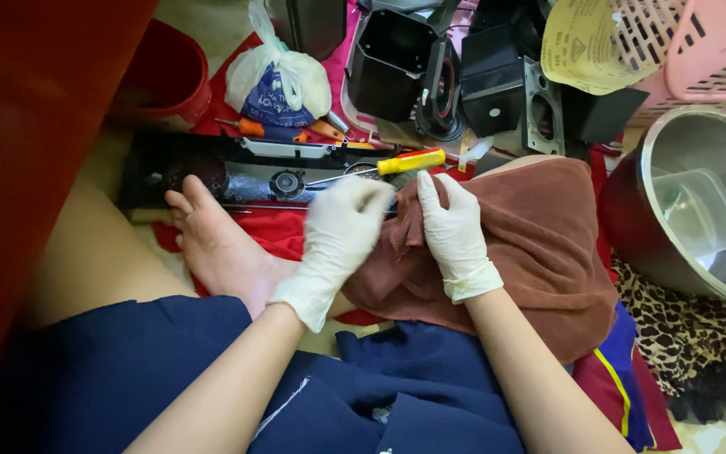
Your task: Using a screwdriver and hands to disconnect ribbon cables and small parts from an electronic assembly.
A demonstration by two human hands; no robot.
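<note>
Cluttered floor space surrounds a seated person whose knee is draped with a brown towel [539, 244], the landmark for everything else. Right of the towel stands a large steel pot [699, 202]; above it sit black machine housings [430, 67] and a pink basket [699, 50]. Left of the towel lies a black machine strip [212, 172] with a yellow-handled screwdriver [397, 162] on it. At the towel's left edge, both gloved hands meet: the right hand [455, 235] pinches a towel fold, fingers pressed together; the left hand [338, 240] curls its fingers against the same fold.
</note>
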